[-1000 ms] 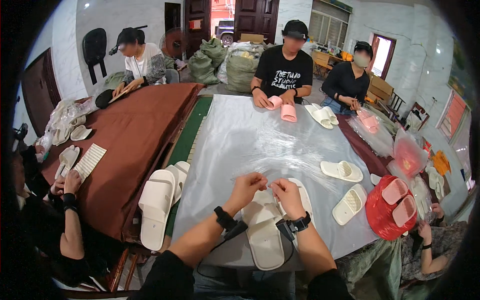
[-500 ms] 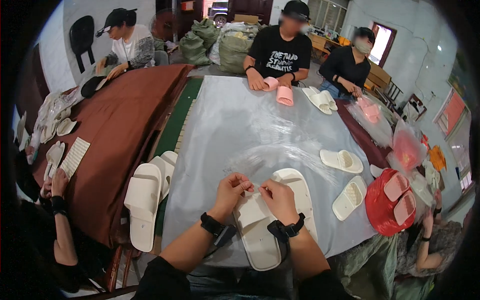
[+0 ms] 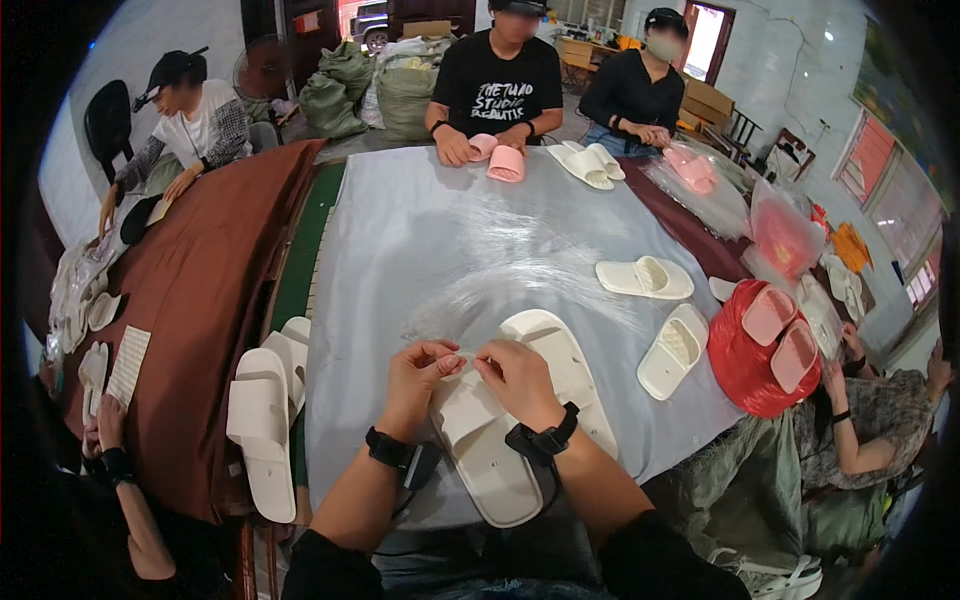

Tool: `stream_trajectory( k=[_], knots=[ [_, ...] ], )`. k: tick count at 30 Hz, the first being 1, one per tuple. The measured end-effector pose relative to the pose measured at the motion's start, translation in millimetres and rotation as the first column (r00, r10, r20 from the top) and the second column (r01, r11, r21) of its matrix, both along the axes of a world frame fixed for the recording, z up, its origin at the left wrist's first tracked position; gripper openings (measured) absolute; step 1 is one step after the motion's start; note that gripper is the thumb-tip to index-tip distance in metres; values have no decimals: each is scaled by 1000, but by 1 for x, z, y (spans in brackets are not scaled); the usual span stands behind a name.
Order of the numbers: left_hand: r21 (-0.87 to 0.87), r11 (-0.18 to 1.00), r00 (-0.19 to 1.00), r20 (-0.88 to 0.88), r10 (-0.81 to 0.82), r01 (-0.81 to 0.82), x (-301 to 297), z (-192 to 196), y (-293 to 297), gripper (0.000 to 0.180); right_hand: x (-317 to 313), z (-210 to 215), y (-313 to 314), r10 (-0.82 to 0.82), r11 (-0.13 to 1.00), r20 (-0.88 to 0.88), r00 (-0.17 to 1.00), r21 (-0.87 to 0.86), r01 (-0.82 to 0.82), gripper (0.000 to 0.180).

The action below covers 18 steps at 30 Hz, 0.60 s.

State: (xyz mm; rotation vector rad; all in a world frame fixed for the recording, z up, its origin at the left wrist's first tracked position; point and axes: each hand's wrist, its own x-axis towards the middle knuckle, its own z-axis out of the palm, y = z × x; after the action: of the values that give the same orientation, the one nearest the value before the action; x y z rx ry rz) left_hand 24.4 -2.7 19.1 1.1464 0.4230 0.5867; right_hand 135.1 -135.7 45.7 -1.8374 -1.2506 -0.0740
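Note:
My left hand (image 3: 420, 380) and my right hand (image 3: 518, 380) meet above a cream slide slipper (image 3: 490, 485), fingertips pinched close together. Between them shows a tiny translucent bit, apparently a thin clear strand; its ends are too fine to make out. The slipper lies sole down, toe end nearest me, its strap partly behind my right wrist. Against its right side rests a second cream slipper (image 3: 580, 378), partly hidden by my right hand. Just beyond both hands, loose clear strands (image 3: 530, 285) spread across the grey-covered table (image 3: 385, 220).
Cream slippers (image 3: 265, 430) lie at the table's left edge, and single ones (image 3: 672, 352) to the right. Pink slippers (image 3: 770, 315) sit on a red bundle (image 3: 735, 360). Across the table a co-worker handles pink slippers (image 3: 506, 163). A brown-covered table (image 3: 200, 330) stands left.
The view has shifted, so the scene sits further left and higher. My hands stay pinched together over the slipper, with little change in pose. The far-left co-worker's arm has reached outward.

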Motion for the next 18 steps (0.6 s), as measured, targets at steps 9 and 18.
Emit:
stream_trajectory(
  k=[9,18],
  knots=[
    [82,997,999,51,-12,7,1,-5,6,5,-1,4,-3,-5,993,-146,989,117,23,8],
    [107,987,993,-31,-114,116,-2,0,-1,6,-1,3,-5,72,989,-70,995,134,-62,9]
  ],
)
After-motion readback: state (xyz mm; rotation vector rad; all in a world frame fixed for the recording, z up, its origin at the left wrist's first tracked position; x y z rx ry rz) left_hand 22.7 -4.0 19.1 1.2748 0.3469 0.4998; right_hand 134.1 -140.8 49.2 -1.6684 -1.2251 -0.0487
